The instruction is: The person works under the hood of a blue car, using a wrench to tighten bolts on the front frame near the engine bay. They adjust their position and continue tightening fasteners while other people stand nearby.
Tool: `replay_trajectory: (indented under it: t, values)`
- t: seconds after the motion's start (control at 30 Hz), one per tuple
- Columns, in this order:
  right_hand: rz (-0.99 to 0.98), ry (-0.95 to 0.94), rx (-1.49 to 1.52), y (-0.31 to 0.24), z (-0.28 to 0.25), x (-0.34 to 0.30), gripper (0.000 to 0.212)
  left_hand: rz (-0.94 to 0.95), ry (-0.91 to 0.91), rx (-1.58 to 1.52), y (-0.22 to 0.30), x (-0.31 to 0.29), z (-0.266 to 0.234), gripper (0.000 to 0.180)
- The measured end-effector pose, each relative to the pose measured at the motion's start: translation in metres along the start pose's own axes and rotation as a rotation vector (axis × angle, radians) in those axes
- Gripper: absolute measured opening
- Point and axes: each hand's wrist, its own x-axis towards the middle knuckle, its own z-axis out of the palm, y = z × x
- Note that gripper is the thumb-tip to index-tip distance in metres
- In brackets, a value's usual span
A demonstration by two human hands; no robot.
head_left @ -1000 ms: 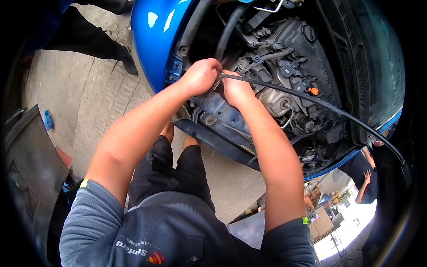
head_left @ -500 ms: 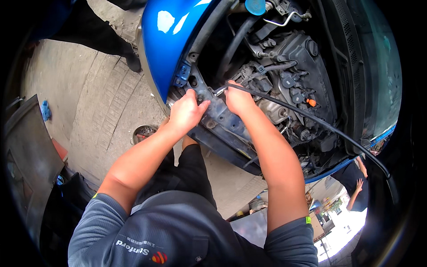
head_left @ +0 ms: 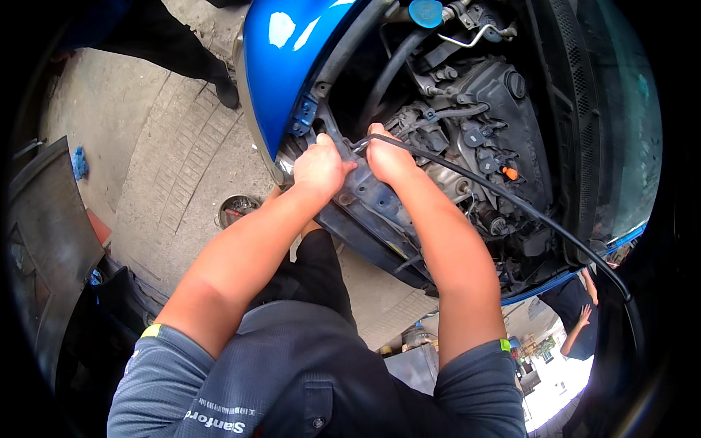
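Observation:
Both hands are at the grey-blue front crossmember [head_left: 380, 201] of a car's open engine bay. My left hand [head_left: 319, 169] is closed over the crossmember, its thumb pointing right; its fingertips are hidden. Just to the right, my right hand [head_left: 387, 157] is closed near the crossmember's inner edge, and what its fingers hold is hidden. A long black rod [head_left: 504, 196] passes across the top of the right hand and runs to the lower right. Between the hands a small silvery metal piece [head_left: 359, 146] shows; I cannot tell its kind.
The engine cover [head_left: 504, 95] lies beyond my right hand, with an orange plug [head_left: 510, 174] and a blue reservoir cap [head_left: 426, 13]. A blue fender [head_left: 281, 73] is at the left. On the floor stands a round metal tin [head_left: 237, 208]. Another person's leg [head_left: 197, 55] is at upper left.
My left hand has moved slightly up and to the right, nearer the right hand. The right hand stays at about the same place. The whole view has shifted a little.

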Motion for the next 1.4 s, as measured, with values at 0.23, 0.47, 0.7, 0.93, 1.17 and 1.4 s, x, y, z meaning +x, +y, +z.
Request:
replay_trajectory:
  t: [0.23, 0.47, 0.7, 0.93, 1.17, 1.4]
  values:
    - [0.173, -0.262, -0.2, -0.051, -0.051, -0.006, 0.032, -0.048, -0.033, -0.013, 0.006, 0.007, 0.0, 0.066]
    - [-0.263, 0.235, 0.215, 0.029, 0.029, 0.009, 0.031, -0.082, -0.009, -0.053, 0.007, 0.009, 0.006, 0.065]
    - [0.069, -0.126, -0.068, -0.028, -0.023, 0.001, 0.035, -0.105, -0.015, -0.052, 0.003, 0.007, 0.004, 0.065]
    - [-0.181, 0.066, 0.111, 0.018, 0.008, 0.005, 0.038, -0.151, -0.015, -0.039, 0.015, 0.01, 0.004, 0.062]
    - [-0.254, 0.027, 0.09, 0.012, -0.005, 0.005, 0.034, -0.168, -0.008, -0.028, 0.012, 0.011, 0.004, 0.063]
    - [-0.089, -0.512, -0.104, -0.022, -0.056, 0.026, 0.025, -0.151, -0.026, -0.015, 0.014, 0.012, 0.006, 0.065]
